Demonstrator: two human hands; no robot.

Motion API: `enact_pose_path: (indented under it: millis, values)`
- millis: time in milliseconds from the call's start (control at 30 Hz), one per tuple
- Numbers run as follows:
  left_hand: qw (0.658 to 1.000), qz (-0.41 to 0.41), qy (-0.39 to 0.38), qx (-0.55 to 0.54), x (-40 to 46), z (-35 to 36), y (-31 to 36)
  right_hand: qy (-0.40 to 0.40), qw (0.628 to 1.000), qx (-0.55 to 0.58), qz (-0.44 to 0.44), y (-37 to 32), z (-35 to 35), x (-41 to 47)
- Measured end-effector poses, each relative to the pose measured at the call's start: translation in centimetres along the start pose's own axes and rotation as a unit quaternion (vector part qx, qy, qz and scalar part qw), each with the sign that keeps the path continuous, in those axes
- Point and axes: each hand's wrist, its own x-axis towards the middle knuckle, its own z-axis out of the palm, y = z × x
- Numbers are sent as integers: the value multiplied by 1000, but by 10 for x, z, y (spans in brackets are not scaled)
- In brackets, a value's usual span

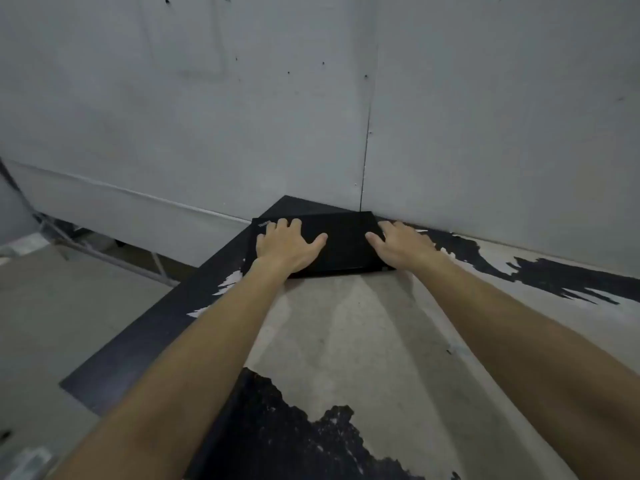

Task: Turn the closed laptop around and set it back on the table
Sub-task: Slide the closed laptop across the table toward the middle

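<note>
On table, laptop crosswise, flat.

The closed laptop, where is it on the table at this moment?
In the head view the closed laptop lies flat at the far corner of the table, close to the wall, with the left hand and right hand on it.
</note>
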Motion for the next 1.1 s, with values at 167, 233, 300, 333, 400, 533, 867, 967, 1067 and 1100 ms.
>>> enact_pose_path:
  millis: [167,233,300,333,400,533,867,967,1067,1100]
  values:
    - [998,-66,-13,8,17,-2,-17,-41,998,44,33,-4,1,28]
    - [995,-94,-25,0,21,0,-22,-53,996,55,52,-6,5,35]
    - [991,-124,-41,-8,25,1,-28,-60,995,54,59,-8,8,41]
    - [989,-139,-48,-13,27,2,-31,-62,995,47,56,-9,9,43]
    - [985,-161,-57,-18,29,5,-35,-63,995,46,56,-11,13,48]
    - [979,-195,-57,-27,35,5,-36,-75,991,64,87,-15,13,54]
    - [960,-254,-57,-107,57,6,-42,-64,980,112,150,-21,19,58]
    - [956,-260,-63,-117,60,8,-49,-58,970,172,161,-17,20,60]
    - [956,-257,-71,-120,59,9,-52,-56,950,257,167,-14,16,56]
    - [956,-255,-74,-125,59,9,-52,-56,943,281,169,-12,14,53]
